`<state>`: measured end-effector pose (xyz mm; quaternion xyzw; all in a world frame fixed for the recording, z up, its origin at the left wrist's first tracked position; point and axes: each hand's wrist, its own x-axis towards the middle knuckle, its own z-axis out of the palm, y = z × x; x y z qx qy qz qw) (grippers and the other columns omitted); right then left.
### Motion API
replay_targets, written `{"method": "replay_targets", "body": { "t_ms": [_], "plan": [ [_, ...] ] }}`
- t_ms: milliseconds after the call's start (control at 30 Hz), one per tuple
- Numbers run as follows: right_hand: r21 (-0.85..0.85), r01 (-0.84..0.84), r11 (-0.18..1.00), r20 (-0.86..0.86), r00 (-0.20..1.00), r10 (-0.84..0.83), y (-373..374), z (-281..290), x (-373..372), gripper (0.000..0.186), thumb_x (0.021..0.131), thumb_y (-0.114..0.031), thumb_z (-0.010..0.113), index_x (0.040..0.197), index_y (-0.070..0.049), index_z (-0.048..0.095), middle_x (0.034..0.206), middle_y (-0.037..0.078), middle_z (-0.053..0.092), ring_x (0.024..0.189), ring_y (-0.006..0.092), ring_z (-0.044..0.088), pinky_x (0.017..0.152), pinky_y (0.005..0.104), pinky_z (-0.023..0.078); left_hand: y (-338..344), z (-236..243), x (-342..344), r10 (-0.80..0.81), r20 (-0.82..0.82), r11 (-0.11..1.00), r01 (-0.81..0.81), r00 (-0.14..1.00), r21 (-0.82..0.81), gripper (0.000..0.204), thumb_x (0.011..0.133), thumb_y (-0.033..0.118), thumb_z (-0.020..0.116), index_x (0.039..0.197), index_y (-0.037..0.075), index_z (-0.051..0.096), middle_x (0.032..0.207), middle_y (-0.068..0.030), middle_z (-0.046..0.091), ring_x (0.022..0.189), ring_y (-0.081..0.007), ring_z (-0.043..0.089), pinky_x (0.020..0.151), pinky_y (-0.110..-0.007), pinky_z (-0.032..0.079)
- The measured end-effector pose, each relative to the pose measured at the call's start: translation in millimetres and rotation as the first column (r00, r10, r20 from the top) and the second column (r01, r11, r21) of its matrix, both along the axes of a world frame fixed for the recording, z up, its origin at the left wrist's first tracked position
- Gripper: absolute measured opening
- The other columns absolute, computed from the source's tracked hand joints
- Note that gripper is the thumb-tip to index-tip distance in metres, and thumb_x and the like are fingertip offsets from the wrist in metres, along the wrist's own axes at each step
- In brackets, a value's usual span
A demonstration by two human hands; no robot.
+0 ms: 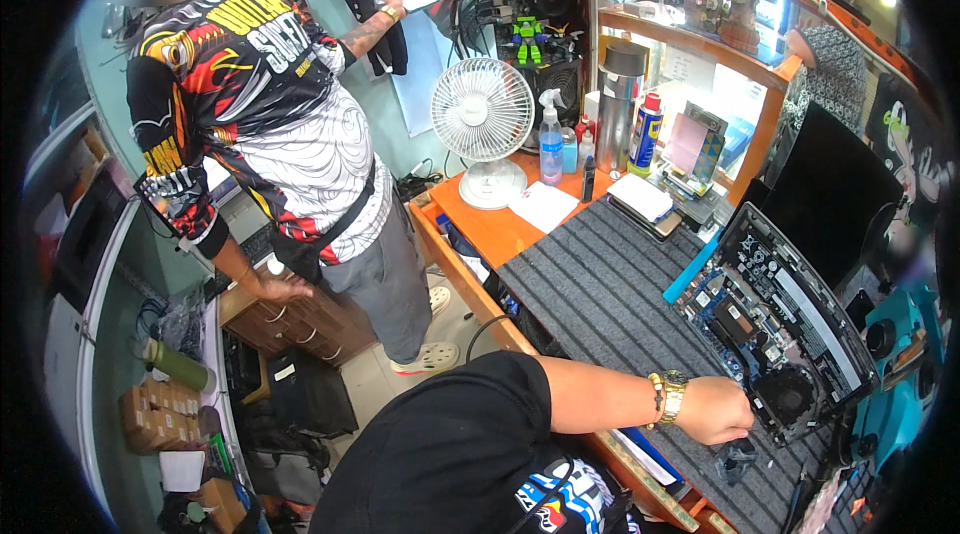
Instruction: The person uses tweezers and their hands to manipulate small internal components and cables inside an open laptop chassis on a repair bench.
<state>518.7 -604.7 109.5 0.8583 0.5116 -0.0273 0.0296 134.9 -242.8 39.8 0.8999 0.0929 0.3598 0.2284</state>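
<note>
1. An orange wooden counter (480, 224) is carrying a grey ribbed mat (600, 284), in a cramped shop with teal walls and a glass case (700, 44) behind.
2. An opened laptop (775, 329), its board and round fan exposed, is lying tilted on the mat's right side, with its dark lid standing up behind.
3. One hand (715, 411), with a gold watch and bead bracelet at the wrist, is resting at the laptop's near corner by the fan; whether it is the left or right hand, and whether its grip is closed on anything, cannot be told.
4. A small dark part (737, 457) is lying on the mat just below that hand.
5. The other hand is not showing.
6. A white fan (483, 129), a clear spray bottle (551, 144), a steel flask (618, 104) and a red-capped can (646, 134) are standing at the counter's back.
7. Another person (270, 154) in a patterned jersey is standing to the left, beside brown drawers (300, 324).
</note>
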Motion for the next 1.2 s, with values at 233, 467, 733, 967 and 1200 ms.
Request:
{"method": "replay_targets", "body": {
  "t_ms": [233, 467, 733, 967, 1200],
  "plan": [
    [0.100, -0.043, 0.994, -0.334, 0.940, 0.074, 27.1, 7.8, -14.6, 0.033, 0.109, -0.026, 0.073, 0.110, 0.006, 0.073, 0.094, 0.025, 0.077, 0.076, 0.0334, 0.063, 0.074, 0.0475, 0.054, -8.3, -6.6, -10.1, -0.055, -0.021, 0.998, 0.055, 0.998, 0.006, 0.027, 0.098, 0.026, 0.072, 0.079, 0.006, 0.069, 0.079, -0.0147, 0.067, 0.080, -0.0416, 0.070, 0.072, -0.055, 0.055],
    [0.019, 0.062, 0.998, -0.337, 0.940, -0.052, 52.8, 6.6, -52.7, 0.039, 0.113, -0.029, 0.065, 0.116, 0.008, 0.075, 0.107, 0.031, 0.079, 0.098, 0.0372, 0.072, 0.091, 0.0501, 0.055, -3.4, -22.4, -16.2, -0.069, -0.062, 0.998, 0.070, 0.996, 0.003, 0.025, 0.093, 0.025, 0.073, 0.077, 0.006, 0.070, 0.082, -0.0141, 0.068, 0.082, -0.0412, 0.070, 0.073, -0.055, 0.055],
    [0.413, 0.009, 0.911, -0.281, 0.952, 0.118, 91.8, 10.5, -62.3, 0.039, 0.113, -0.033, 0.068, 0.119, 0.005, 0.075, 0.109, 0.029, 0.078, 0.095, 0.0397, 0.072, 0.087, 0.0485, 0.056, 17.5, -23.4, -11.5, -0.086, -0.071, 0.996, 0.084, 0.994, -0.031, 0.021, 0.092, 0.025, 0.074, 0.081, 0.007, 0.074, 0.085, -0.0141, 0.070, 0.084, -0.0398, 0.072, 0.075, -0.054, 0.057],
    [0.391, -0.041, 0.919, -0.208, 0.969, 0.131, 111.3, -8.1, -55.6, 0.037, 0.113, -0.033, 0.067, 0.105, 0.002, 0.076, 0.093, 0.025, 0.075, 0.084, 0.0358, 0.071, 0.079, 0.0469, 0.055, 32.4, -34.7, -0.5, -0.039, -0.080, 0.998, 0.035, 0.996, -0.052, 0.020, 0.087, 0.025, 0.078, 0.080, 0.007, 0.077, 0.085, -0.0138, 0.072, 0.085, -0.0397, 0.073, 0.076, -0.054, 0.057],
    [0.398, 0.130, 0.908, -0.429, 0.901, 0.059, 113.4, -22.5, -20.0, 0.054, 0.120, -0.038, 0.050, 0.093, 0.001, 0.074, 0.083, 0.020, 0.071, 0.074, 0.0318, 0.066, 0.069, 0.0441, 0.050, 40.3, -28.7, 15.8, -0.063, -0.092, 0.996, 0.057, 0.994, -0.069, 0.019, 0.088, 0.024, 0.077, 0.081, 0.007, 0.077, 0.083, -0.0142, 0.072, 0.084, -0.0402, 0.073, 0.076, -0.053, 0.058]
  ]
}}
